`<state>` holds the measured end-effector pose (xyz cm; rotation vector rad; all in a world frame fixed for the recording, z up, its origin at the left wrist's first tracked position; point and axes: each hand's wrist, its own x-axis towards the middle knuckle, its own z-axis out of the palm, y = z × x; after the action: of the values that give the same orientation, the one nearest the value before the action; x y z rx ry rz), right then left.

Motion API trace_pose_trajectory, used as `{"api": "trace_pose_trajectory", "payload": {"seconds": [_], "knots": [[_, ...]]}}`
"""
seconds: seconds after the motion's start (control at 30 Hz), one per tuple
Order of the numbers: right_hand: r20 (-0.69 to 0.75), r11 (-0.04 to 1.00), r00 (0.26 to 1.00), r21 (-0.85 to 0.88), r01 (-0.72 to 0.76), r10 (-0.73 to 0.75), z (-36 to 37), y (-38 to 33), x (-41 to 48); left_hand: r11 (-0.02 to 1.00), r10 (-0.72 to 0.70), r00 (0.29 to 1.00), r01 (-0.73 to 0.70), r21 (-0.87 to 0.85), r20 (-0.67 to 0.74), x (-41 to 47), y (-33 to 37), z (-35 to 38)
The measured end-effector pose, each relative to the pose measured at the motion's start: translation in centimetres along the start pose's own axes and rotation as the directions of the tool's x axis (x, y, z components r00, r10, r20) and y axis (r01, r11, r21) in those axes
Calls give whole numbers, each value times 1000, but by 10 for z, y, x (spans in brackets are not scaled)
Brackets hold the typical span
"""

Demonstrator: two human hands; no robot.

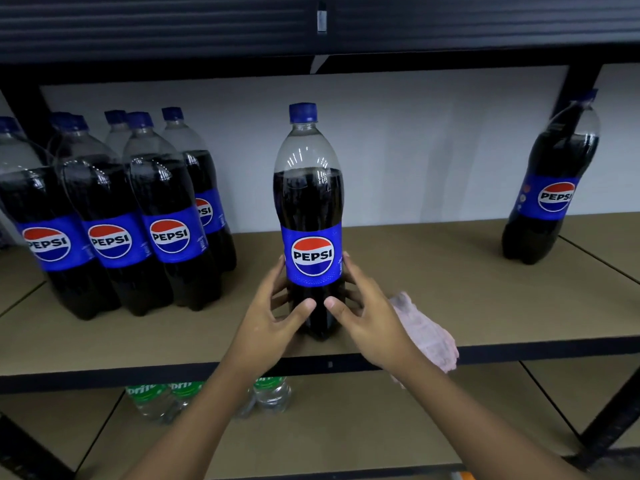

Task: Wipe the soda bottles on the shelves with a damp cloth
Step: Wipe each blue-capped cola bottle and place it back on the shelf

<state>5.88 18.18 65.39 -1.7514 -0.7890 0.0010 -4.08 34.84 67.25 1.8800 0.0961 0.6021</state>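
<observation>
While the left hand (277,317) and right hand (367,317) both clasp the bottle (310,202) low at frame centre, nothing is being wiped | cloth (429,334) lies loose on shelf (450,271) just right | progress unclear; left cluster (114,220), far-right bottle (554,188) probably remain

The shelf (433,278) is a brown board in a black metal frame. At its left stands a tight group of cola bottles (114,237), blue-labelled and blue-capped. The middle bottle (310,202) stands alone near the front edge, and another single bottle (550,202) stands well apart at the right, further back. A pink cloth (429,334) lies at the front edge just right of the middle bottle. On the lower shelf (346,427) stand green-labelled clear bottles (273,393)
</observation>
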Motion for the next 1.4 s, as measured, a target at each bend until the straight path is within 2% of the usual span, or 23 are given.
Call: {"api": "trace_pose_trajectory", "payload": {"seconds": [0.2,0.4,0.7,1.03,1.4], "knots": [[14,999,999,17,-31,31,-16,12,58,1000,0,1000,0,5,-10,62,-9,22],[-56,991,990,39,-131,133,-62,33,81,1000,14,999,-13,-10,48,112,-7,78],[-263,989,953,36,-145,149,-167,75,46,998,50,987,-42,-52,150,131,10,206],[-465,984,871,7,-177,160,-281,105,-8,993,81,970,-58,-106,229,118,47,342],[-561,982,812,6,-190,161,-332,128,-25,992,99,972,-79,-102,212,118,57,412]]}}
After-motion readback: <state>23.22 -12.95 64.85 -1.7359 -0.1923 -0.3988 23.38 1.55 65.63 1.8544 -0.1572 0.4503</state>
